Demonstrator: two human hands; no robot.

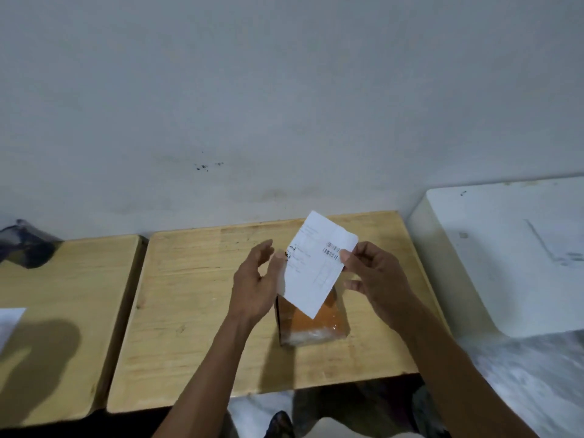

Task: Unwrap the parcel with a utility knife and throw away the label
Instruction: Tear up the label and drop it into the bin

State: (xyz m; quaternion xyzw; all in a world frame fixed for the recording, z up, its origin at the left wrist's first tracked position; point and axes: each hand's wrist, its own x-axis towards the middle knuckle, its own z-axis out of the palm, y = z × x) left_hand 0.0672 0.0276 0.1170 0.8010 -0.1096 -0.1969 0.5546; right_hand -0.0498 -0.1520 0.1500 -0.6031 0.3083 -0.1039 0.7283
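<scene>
While the parcel [311, 324] lies on the wooden worktop [202, 311], wrapped in clear film over an orange-brown body, the label [314, 267] is held in the air just above its far end, tilted, barcode near the right edge. Right hand [376, 279]: grip pinches the label's right edge between thumb and forefinger. Left hand [256, 279]: fingers spread and relaxed, thumb apparently touching the label's left edge; contact is blurred. A second wooden worktop [63, 311] stands just beside, to the left. White box [505, 257] at right.
</scene>
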